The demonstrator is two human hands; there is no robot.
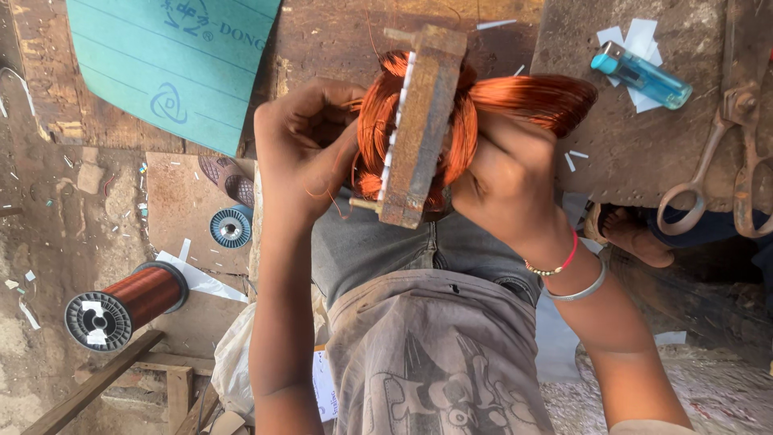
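The stator [420, 129], wound with copper coils [531, 98], is held edge-on above the lap, at the counter's [644, 153] near edge. The left hand [310, 145] curls closed on its left side, seemingly pinching wire; the right hand [503, 173] clasps the right side. A lighter [642, 75] and scissors [729, 161] lie on the counter.

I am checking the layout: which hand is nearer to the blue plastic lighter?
Right. The right hand grips the copper-wound stator on the side toward the blue plastic lighter; the left hand is beyond the stator.
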